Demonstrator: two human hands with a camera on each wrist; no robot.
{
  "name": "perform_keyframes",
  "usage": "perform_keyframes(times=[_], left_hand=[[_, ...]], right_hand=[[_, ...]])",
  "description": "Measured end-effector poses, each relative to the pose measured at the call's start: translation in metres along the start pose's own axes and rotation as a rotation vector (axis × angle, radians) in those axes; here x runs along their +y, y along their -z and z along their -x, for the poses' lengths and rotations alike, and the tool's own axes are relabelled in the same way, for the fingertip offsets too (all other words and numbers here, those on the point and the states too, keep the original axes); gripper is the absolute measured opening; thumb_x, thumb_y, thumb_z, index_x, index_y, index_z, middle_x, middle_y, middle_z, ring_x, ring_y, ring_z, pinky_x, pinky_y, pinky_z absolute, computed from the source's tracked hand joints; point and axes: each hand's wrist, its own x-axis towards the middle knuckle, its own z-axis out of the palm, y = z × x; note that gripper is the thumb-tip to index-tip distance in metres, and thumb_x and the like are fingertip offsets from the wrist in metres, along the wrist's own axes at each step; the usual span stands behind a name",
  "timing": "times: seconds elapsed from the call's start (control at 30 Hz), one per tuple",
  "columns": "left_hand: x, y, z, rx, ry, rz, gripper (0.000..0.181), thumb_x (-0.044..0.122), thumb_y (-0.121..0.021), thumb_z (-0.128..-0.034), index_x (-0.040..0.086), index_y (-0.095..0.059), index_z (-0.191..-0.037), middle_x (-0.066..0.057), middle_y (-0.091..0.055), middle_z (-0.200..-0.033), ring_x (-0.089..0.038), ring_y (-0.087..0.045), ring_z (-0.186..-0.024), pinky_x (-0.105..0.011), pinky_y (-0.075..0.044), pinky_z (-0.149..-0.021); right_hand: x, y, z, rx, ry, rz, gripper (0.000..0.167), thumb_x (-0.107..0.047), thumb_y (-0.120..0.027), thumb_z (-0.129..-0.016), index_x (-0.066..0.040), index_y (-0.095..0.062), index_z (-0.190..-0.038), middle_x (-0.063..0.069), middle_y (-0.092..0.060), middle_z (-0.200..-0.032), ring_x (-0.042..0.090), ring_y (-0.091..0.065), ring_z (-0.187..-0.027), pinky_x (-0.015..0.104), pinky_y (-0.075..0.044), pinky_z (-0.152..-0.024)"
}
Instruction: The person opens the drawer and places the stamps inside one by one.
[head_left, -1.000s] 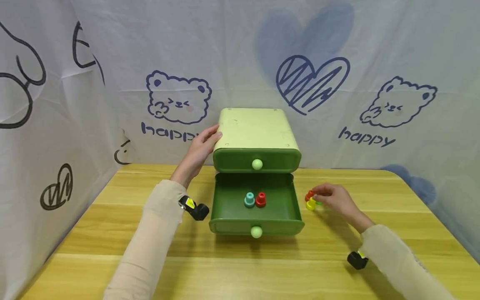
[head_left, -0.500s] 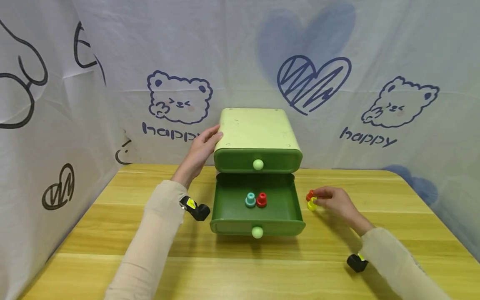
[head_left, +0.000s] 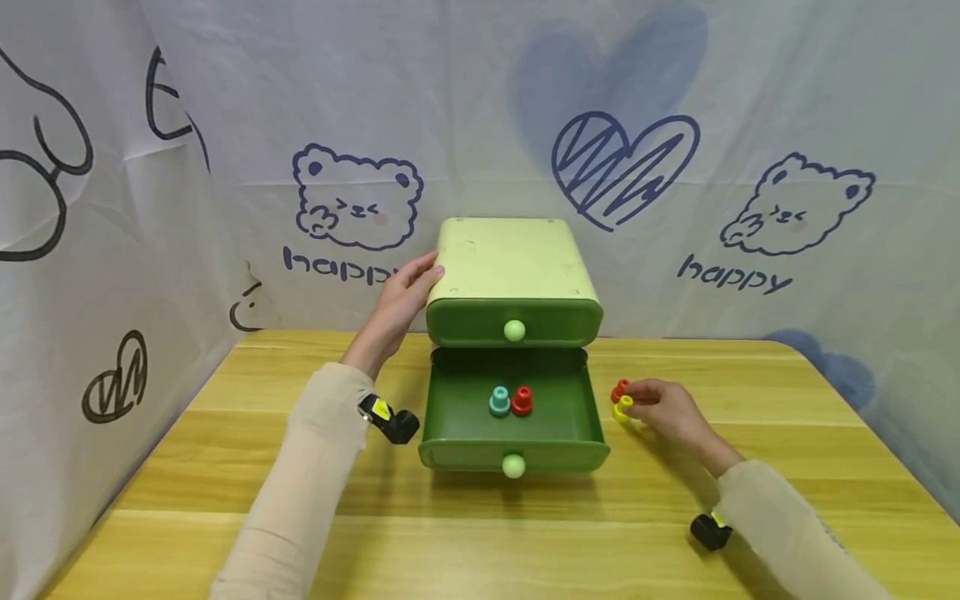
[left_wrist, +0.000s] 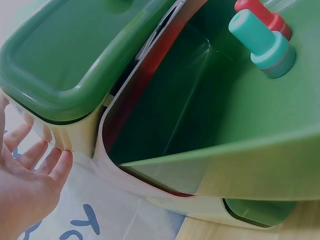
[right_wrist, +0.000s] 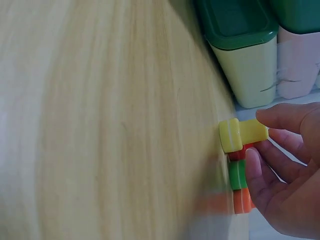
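Observation:
My left hand (head_left: 397, 307) rests with extended fingers against the left side of the cream-topped cabinet (head_left: 513, 258); its fingertips (left_wrist: 62, 162) touch that side in the left wrist view. The cabinet's lower green drawer (head_left: 513, 454) is pulled out, with a teal peg (head_left: 499, 402) and a red peg (head_left: 522, 402) standing inside. To the right of the cabinet, my right hand (head_left: 671, 412) pinches a yellow peg (right_wrist: 242, 134) between thumb and finger. Beside it are another red peg (head_left: 618, 390), a green peg (right_wrist: 238, 175) and an orange peg (right_wrist: 242, 201).
The wooden table (head_left: 480, 542) extends in front and to both sides of the cabinet. A white cloth (head_left: 480, 108) with bear and heart drawings hangs behind. The upper drawer (head_left: 472, 323) is closed above the pulled-out one.
My right hand has shifted slightly, its fingertips coming to the yellow peg. The green peg glimpsed earlier in the head view is now hidden there. My left hand stays in place.

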Motion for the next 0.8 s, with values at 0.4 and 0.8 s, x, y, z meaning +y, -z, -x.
perform_keyframes(times=[0.4,0.8], left_hand=[[-0.001,0.0,0.0,0.003,0.008,0.006,0.054,0.033,-0.05,-0.1014,0.013,-0.036,-0.15,-0.007,-0.034,-0.152,-0.02,-0.038,-0.135,-0.033,-0.034,-0.11],[0.0,0.0,0.001,0.004,0.003,-0.007,0.055,0.033,-0.05,-0.1013,0.012,-0.035,-0.15,-0.008,-0.034,-0.152,-0.021,-0.038,-0.134,-0.033,-0.035,-0.109]], right_hand=[[0.003,-0.004,0.0,-0.003,0.007,0.125,0.027,-0.001,-0.069,-0.087,0.013,-0.064,-0.11,0.021,-0.067,-0.099,0.03,-0.064,-0.089,0.029,-0.055,-0.066],[-0.008,0.007,-0.002,0.007,0.025,0.123,0.024,-0.004,-0.068,-0.087,0.01,-0.066,-0.108,0.019,-0.069,-0.1,0.029,-0.064,-0.091,0.033,-0.054,-0.075]])
